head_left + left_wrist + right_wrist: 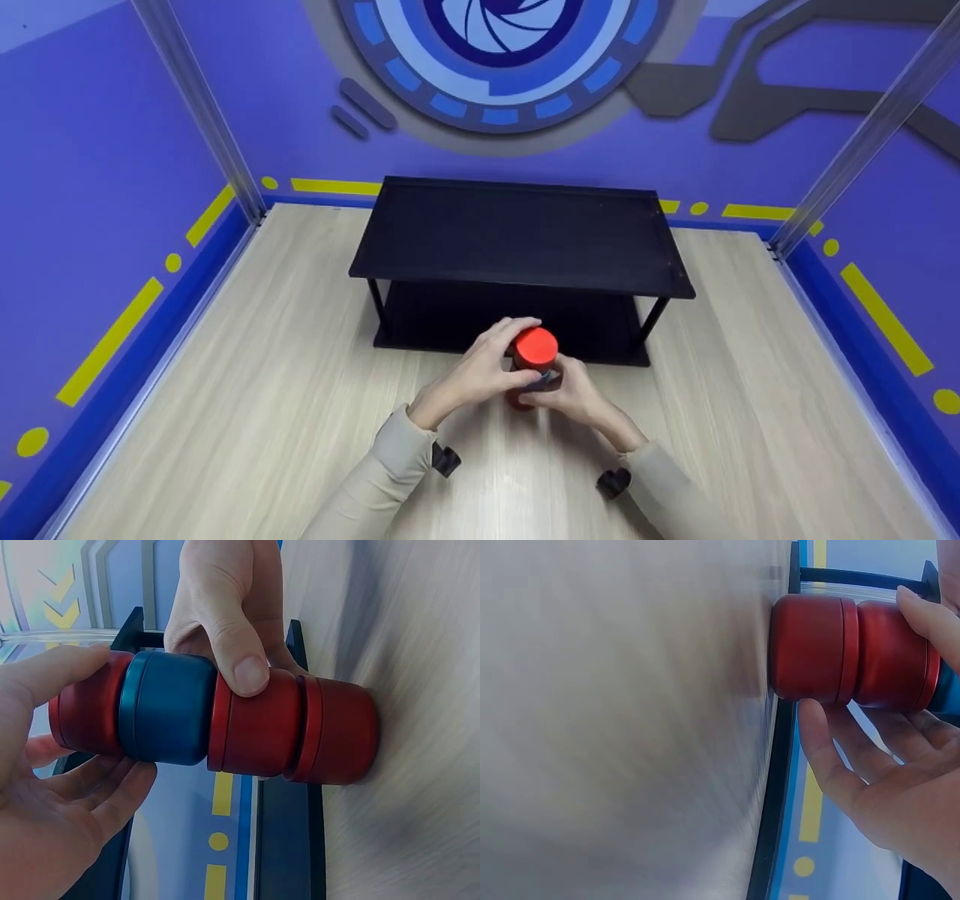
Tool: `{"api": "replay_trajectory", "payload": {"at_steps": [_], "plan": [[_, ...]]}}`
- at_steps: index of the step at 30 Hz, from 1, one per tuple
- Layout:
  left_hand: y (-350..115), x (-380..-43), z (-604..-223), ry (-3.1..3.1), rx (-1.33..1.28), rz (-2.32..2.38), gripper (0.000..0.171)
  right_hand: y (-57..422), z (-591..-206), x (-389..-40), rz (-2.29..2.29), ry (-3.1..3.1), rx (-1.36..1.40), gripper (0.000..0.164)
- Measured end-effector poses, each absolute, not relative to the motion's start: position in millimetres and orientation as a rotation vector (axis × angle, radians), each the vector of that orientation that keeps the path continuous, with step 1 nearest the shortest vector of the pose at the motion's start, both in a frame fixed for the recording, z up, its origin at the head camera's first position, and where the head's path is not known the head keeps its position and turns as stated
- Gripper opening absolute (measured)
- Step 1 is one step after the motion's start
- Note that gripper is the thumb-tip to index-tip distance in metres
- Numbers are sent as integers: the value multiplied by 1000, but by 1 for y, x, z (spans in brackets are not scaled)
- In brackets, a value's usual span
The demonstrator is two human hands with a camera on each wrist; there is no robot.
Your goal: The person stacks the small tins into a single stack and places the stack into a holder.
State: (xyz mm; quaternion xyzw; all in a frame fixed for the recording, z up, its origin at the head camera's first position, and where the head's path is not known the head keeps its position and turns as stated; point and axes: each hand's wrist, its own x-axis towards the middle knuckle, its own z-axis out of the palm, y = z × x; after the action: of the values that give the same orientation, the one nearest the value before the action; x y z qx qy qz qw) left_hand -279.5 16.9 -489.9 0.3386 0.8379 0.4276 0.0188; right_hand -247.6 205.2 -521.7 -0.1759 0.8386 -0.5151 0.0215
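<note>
Small round metallic canisters stand in a column on the tabletop in front of the black shelf. A red canister is on top, a blue canister sits under it, and two red canisters are below, the lowest resting on the wood. My left hand grips the top red canister, thumb on the near side and fingers behind. Lower down, my right hand holds the column from the right, its thumb across the red canister just under the blue one. Some of its fingers are hidden behind the column.
Right behind the column stands a two-level black shelf with thin posts. Blue-purple printed walls enclose the pale wooden tabletop at the back and sides, with metal posts at the corners. Black wrist mounts hang under both sleeves.
</note>
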Motion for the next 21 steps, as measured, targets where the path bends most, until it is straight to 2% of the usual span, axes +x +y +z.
{"api": "replay_trajectory", "payload": {"at_steps": [6,10,16,21], "plan": [[15,-280,-492,2539,966,1309,80,209,-538,-253,-1593,2618,-530,47],[9,-283,-498,2475,939,1272,87,213,-556,-259,-1579,2607,-541,52],[5,-290,-515,2386,942,1232,77,221,-559,-259,-1496,2561,-600,68],[6,-292,-528,2336,898,1231,69,224,-556,-258,-1385,2596,-673,64]]}}
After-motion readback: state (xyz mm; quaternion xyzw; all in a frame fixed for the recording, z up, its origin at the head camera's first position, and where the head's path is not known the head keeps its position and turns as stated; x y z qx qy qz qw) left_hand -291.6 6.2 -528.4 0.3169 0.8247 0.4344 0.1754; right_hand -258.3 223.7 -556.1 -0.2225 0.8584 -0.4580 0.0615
